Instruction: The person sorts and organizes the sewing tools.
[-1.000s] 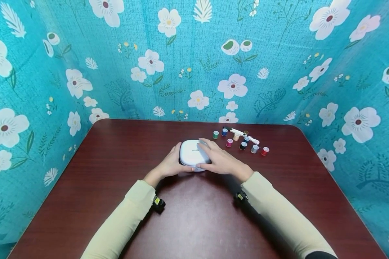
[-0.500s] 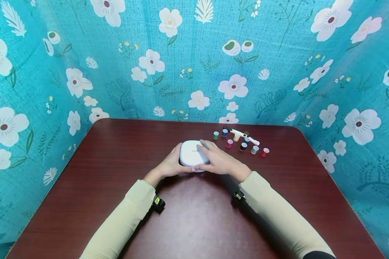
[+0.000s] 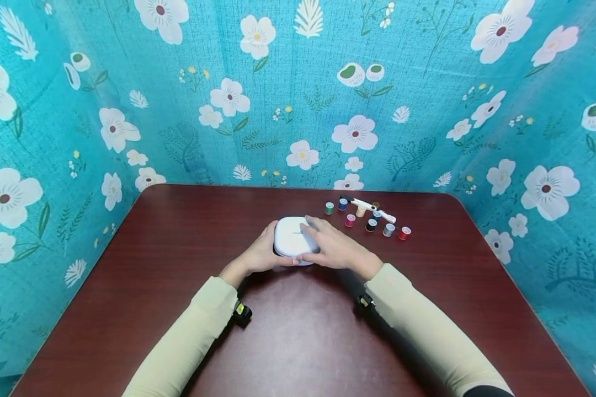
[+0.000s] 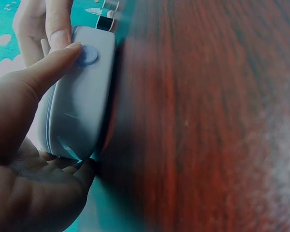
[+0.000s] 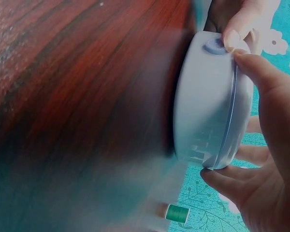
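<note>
A rounded white case (image 3: pixel 290 236) sits on the dark red-brown table between both hands in the head view. Small lettering marks its top. My left hand (image 3: pixel 262 252) grips the left side, fingers curled round it and thumb along the front. In the left wrist view that thumb's tip is at the round button (image 4: pixel 88 55) on the case's front wall. My right hand (image 3: pixel 334 246) holds the right side, with fingers over the top. Its thumb meets the lid seam beside the button (image 5: pixel 215 46) in the right wrist view. The lid looks closed.
Right of the case stand several thread spools, among them a green spool (image 3: pixel 329 208), a pink spool (image 3: pixel 350 220) and a red spool (image 3: pixel 404 233). A slim white tool (image 3: pixel 365 203) lies among them. Flowered blue cloth (image 3: pixel 278 110) hangs behind the table (image 3: pixel 203 220).
</note>
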`<state>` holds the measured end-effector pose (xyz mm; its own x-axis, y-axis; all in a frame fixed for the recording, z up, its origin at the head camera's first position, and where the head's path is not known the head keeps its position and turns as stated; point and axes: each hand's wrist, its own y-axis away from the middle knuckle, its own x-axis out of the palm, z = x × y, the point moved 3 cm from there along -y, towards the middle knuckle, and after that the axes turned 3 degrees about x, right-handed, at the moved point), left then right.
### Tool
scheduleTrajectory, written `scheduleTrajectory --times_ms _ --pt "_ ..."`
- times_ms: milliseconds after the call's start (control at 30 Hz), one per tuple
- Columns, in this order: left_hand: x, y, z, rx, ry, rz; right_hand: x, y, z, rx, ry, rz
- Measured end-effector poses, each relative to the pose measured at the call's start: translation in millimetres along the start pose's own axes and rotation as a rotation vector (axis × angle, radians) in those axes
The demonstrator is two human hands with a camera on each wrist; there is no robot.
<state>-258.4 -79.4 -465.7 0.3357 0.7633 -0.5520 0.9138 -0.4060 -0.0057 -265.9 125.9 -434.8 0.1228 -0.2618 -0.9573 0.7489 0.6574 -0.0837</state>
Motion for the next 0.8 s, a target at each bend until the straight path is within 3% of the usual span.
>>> scheduleTrajectory --times_ms 800 --pt "1.4 0.2 -3.4 -0.002 0.014 -0.01 4.2 2.1 3.5 0.014 0.057 -0.015"
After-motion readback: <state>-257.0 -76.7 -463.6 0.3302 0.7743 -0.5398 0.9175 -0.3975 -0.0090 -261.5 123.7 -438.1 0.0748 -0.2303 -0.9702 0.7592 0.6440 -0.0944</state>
